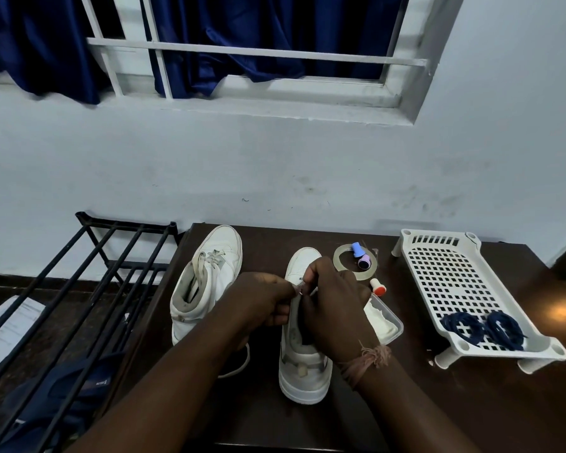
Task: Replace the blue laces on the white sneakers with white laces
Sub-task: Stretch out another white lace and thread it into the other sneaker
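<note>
Two white sneakers stand on a dark brown table (406,403). The left sneaker (209,282) carries white laces near its toe. Over the right sneaker (303,364) both hands meet: my left hand (263,300) and my right hand (332,304) pinch a white lace (299,289) at the eyelets; the lace is mostly hidden by the fingers. A loose end of white lace (239,364) curls on the table behind my left forearm. Two coiled blue laces (484,326) lie in the white perforated tray (455,276) at the right.
A tape roll (343,256), small blue and purple caps (360,255), and a red-tipped cap (378,287) sit beyond the right sneaker. A clear plastic box (384,318) lies beside my right hand. A black metal rack (89,273) stands left of the table, over papers and dark cloth.
</note>
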